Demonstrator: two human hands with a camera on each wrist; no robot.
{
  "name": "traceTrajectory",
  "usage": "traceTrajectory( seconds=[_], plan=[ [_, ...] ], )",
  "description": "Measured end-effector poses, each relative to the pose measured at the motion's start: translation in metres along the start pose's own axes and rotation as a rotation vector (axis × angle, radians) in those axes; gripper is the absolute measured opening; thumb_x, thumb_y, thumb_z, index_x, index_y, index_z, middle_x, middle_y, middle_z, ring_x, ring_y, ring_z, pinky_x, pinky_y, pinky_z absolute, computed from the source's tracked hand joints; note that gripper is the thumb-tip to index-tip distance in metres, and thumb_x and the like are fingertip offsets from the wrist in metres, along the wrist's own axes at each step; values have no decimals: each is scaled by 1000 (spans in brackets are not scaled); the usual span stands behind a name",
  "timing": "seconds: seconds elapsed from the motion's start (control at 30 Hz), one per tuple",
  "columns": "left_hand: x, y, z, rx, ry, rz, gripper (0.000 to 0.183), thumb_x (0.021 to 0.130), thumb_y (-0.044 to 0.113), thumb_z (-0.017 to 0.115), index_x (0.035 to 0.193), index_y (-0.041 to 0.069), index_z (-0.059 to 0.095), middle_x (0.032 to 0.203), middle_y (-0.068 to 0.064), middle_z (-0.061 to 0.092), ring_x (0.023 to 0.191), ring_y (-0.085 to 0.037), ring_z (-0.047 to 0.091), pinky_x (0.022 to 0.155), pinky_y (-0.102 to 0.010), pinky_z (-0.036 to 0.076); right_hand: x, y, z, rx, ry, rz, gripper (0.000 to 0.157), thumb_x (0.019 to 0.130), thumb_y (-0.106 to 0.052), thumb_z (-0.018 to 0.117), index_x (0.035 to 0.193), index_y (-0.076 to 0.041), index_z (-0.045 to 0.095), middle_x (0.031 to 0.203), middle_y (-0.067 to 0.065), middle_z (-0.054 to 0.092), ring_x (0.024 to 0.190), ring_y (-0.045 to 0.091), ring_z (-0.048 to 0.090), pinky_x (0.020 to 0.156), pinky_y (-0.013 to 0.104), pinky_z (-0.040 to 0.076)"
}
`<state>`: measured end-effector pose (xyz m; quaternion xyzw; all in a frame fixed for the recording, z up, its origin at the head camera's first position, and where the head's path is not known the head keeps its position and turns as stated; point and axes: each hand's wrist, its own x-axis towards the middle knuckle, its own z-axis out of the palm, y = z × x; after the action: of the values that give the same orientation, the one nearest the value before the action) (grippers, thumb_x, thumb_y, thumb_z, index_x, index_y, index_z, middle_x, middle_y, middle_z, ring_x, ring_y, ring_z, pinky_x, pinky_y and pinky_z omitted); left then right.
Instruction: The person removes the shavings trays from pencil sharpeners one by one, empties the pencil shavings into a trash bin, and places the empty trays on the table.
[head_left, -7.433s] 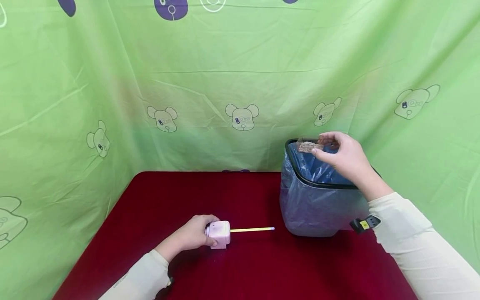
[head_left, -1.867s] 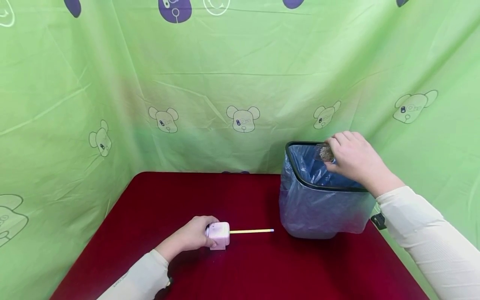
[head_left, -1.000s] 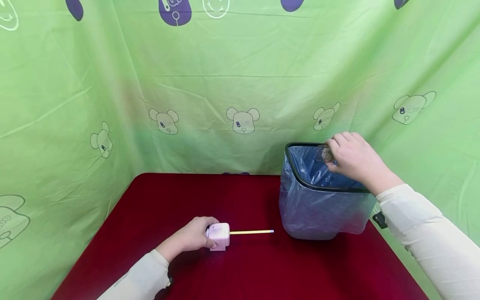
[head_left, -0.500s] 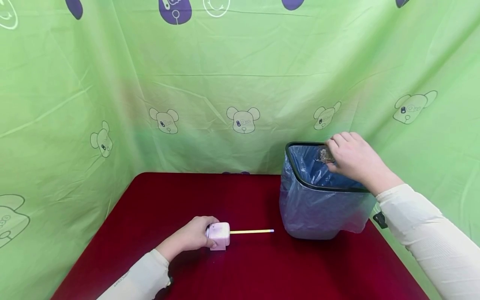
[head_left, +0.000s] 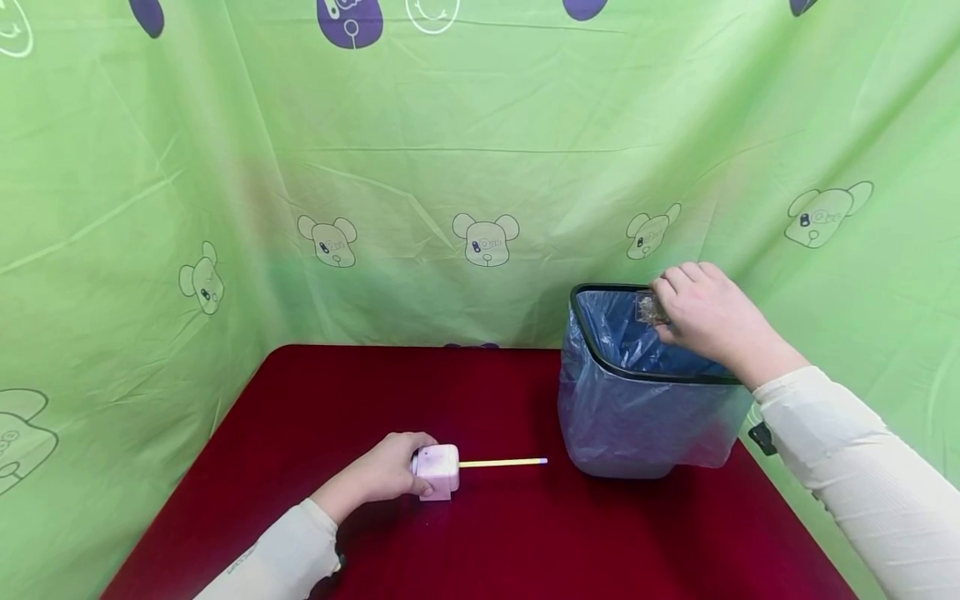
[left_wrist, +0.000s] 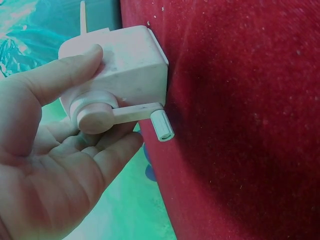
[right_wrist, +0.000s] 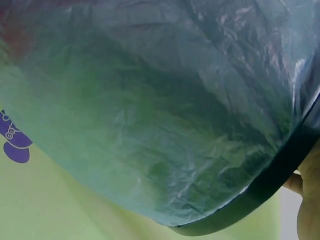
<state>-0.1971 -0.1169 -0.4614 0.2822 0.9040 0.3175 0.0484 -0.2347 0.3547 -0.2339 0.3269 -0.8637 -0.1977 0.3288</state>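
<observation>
My left hand [head_left: 386, 468] grips a pale pink crank pencil sharpener [head_left: 438, 472] on the red table. A yellow pencil [head_left: 502, 462] sticks out of its right side. In the left wrist view the sharpener's crank handle [left_wrist: 132, 114] shows below the thumb. Over the bin's mouth, my right hand [head_left: 708, 312] holds a small clear shavings tray [head_left: 649, 308] tipped on its side, with shavings visible in it. The hand hides part of the tray. In the right wrist view, the bin rim and liner block most of that hand [right_wrist: 310, 200].
A bin [head_left: 637, 425] with a black rim and a translucent bluish liner stands at the table's right side. Green printed curtain [head_left: 405, 183] hangs behind and on both sides. The red table [head_left: 375, 392] has a few small specks near the sharpener.
Since the earliest frame, my right hand has moved right and turned over, tipping the shavings tray from roughly level. Lately the tray's angle shifts slightly. My left hand and the sharpener stay put.
</observation>
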Motion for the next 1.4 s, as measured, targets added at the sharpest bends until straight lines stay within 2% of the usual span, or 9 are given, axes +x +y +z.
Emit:
traceTrajectory(
  seconds=[0.47,0.7,1.0,1.23,1.4],
  plan=[
    [-1,1,0,-13,-5,-11,56,69,12,90,120,3,67,100,0,70,84,-12,60,77,-33,52,-1,1,-3,-49,22,-43,60,66,-29,85,107,9,63,97,23,64,95,42,60,83,52,47],
    [-3,4,0,-20,1,-7,56,68,10,90,119,3,67,100,0,70,84,-12,60,77,-35,52,0,2,-5,-67,-1,-70,61,66,-31,87,106,8,64,98,22,64,95,41,60,83,51,47],
    [-2,3,-1,-12,-3,-7,56,68,11,90,119,3,67,99,0,70,84,-11,60,77,-33,52,-2,4,0,-60,52,-120,56,65,-27,86,102,8,62,96,23,63,91,42,59,80,51,47],
    [-2,4,-1,-23,-3,-2,57,68,10,90,119,2,67,100,-2,70,84,-12,60,77,-35,52,-3,8,2,-68,52,-158,57,63,-27,86,101,8,61,94,22,62,91,42,58,81,51,44],
    [-3,5,-2,-28,-10,-8,56,69,11,90,119,3,67,100,0,70,84,-12,60,77,-32,52,-4,9,3,-67,55,-171,55,63,-26,86,99,7,60,93,21,61,90,42,57,80,51,44]
  ],
)
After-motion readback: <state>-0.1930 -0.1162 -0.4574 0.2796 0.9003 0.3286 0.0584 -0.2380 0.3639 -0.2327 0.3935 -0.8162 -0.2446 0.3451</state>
